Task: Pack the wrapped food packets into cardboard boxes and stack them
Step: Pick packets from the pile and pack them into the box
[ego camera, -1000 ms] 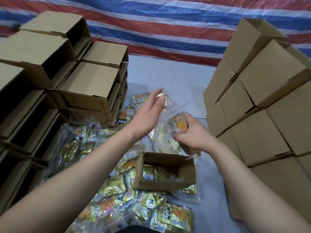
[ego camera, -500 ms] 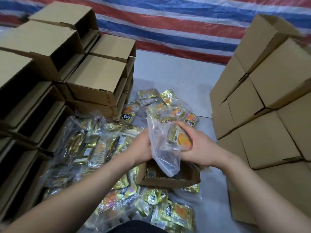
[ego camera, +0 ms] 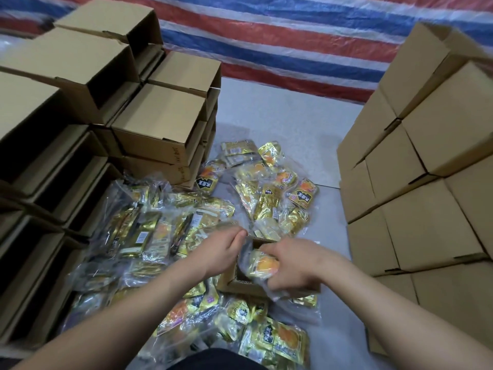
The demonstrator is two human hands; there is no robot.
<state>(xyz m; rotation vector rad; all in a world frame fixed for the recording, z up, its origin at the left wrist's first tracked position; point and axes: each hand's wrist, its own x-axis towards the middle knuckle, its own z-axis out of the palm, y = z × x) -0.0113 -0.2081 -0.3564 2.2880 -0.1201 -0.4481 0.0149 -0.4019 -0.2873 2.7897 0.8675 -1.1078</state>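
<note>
Packing under way, one box open, many packets left

Packet (ego camera: pixel 262 265), clear wrap with orange filling, sits at the mouth of the small open box (ego camera: pixel 240 283) on the floor, partly inside. Right hand (ego camera: pixel 290 263) grips it, fingers curled over the wrap, pushing down. Left hand (ego camera: pixel 222 249) rests at the box's left rim, fingers loosely together; cannot tell whether it pinches anything. Box contents below the packet hidden.

Loose packets (ego camera: pixel 277 198) lie heaped all round the box, so the bulk of filling looks undone. Open-ended boxes (ego camera: pixel 160 121) stacked at left, apparently empty stock. Closed boxes (ego camera: pixel 426 231) stacked at right, likely the finished share. Striped tarp (ego camera: pixel 293 44) behind.
</note>
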